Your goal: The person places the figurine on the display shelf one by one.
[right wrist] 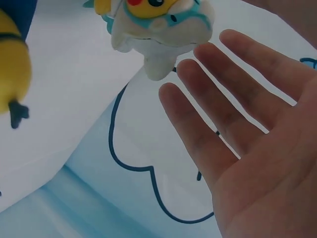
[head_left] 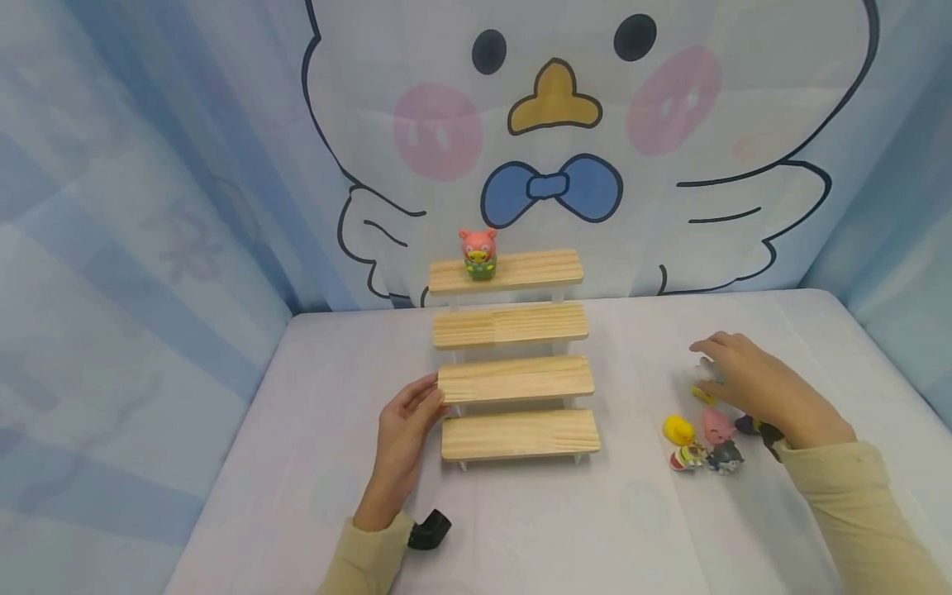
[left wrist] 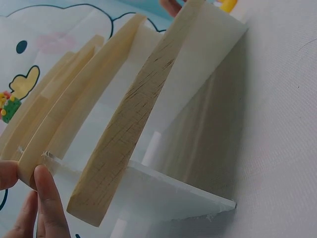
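Note:
My left hand (head_left: 402, 438) pinches the left end of the second-lowest board (head_left: 516, 380) of a four-step wooden display stand. In the left wrist view, thumb and fingers (left wrist: 49, 201) meet around that board's end. A figurine with a pink hood and green lower body (head_left: 479, 254) stands on the top step. Over on the right, my right hand (head_left: 766, 388) reaches above the table with fingers spread. In the right wrist view those fingers (right wrist: 198, 129) are straight beside a white-hooded figurine with a yellow face (right wrist: 161, 25); whether they touch it I cannot tell.
Several small figurines cluster near the right hand, among them a yellow duck (head_left: 678, 429), a pink-headed one (head_left: 717, 426) and a red-and-white one (head_left: 687, 457). A cartoon-printed curtain (head_left: 550, 231) hangs behind the white table (head_left: 335, 355).

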`<state>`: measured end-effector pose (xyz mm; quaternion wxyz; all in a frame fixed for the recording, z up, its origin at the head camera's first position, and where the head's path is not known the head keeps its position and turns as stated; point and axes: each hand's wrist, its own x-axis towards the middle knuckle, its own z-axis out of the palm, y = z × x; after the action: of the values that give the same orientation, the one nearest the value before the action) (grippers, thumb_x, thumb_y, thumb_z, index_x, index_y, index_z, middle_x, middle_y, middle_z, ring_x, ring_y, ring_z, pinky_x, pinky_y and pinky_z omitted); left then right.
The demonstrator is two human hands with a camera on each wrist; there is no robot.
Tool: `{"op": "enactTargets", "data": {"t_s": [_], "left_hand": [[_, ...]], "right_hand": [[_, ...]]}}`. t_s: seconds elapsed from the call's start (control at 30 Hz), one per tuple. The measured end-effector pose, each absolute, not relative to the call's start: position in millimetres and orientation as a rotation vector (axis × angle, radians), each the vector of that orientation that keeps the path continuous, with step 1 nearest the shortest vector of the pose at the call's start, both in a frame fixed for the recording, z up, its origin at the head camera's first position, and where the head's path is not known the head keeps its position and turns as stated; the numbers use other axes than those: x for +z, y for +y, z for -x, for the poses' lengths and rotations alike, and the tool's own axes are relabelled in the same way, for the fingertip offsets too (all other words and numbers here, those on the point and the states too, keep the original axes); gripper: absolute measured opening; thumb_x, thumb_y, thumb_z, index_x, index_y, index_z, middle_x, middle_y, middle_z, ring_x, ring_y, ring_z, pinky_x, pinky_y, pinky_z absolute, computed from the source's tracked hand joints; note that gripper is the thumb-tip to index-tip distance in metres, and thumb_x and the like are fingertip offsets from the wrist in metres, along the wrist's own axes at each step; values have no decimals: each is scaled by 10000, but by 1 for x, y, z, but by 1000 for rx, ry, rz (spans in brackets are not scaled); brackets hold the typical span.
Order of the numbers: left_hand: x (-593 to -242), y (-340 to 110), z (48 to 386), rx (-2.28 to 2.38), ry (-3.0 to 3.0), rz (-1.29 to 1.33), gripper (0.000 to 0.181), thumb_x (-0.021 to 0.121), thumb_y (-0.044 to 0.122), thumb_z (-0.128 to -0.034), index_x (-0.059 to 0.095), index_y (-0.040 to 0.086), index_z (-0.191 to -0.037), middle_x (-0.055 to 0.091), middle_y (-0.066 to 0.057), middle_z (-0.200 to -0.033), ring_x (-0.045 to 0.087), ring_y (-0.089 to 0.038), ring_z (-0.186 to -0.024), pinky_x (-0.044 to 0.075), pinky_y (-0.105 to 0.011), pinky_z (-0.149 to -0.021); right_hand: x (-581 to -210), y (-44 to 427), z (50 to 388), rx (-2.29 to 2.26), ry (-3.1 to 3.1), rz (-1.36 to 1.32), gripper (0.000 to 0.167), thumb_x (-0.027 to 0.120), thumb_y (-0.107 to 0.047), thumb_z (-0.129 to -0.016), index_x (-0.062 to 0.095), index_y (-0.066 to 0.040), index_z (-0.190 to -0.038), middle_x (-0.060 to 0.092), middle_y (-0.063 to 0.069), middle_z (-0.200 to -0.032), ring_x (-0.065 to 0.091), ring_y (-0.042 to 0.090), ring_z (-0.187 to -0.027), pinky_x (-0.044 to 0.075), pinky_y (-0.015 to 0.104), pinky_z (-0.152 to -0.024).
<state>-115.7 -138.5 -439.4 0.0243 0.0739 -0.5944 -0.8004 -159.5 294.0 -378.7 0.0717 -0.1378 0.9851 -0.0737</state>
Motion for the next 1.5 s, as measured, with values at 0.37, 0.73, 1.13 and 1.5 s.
{"op": "enactTargets", "data": {"t_s": [0.37, 0.73, 1.13, 1.5], "left_hand": [[-440, -138, 115, -2483, -1841, -226, 361, 643, 29, -953, 577, -51, -1299, 648, -88, -1143, 678, -128, -921, 592, -247, -845], [-441, -137, 114, -2481, -1854, -223, 364, 649, 43, -953, 579, -44, -1300, 641, -101, -1161, 676, -134, -933, 591, -247, -849], [-440, -137, 116, -2474, -1844, -206, 362, 645, 25, -951, 576, -55, -1297, 654, -92, -1152, 682, -127, -918, 593, -249, -848], [-439, -138, 116, -2461, -1863, -220, 365, 652, 36, -949, 579, -45, -1297, 649, -93, -1157, 682, -123, -921, 592, -248, -852]], "right_hand": [[-386, 303, 161, -265, 2910, 407, 574, 771, -151, -856, 533, 124, -1301, 563, 334, -1229, 551, 443, -1064, 451, 653, -982], [-388, 304, 156, -281, 2892, 368, 571, 755, -115, -867, 509, 118, -1327, 518, 373, -1298, 519, 502, -1145, 413, 678, -1009], [-389, 307, 156, -326, 2918, 413, 555, 760, -96, -854, 525, 129, -1304, 552, 360, -1264, 547, 483, -1117, 437, 663, -991], [-381, 301, 159, -334, 2933, 393, 592, 778, -100, -843, 515, 112, -1330, 568, 342, -1251, 564, 457, -1087, 449, 659, -980]]}}
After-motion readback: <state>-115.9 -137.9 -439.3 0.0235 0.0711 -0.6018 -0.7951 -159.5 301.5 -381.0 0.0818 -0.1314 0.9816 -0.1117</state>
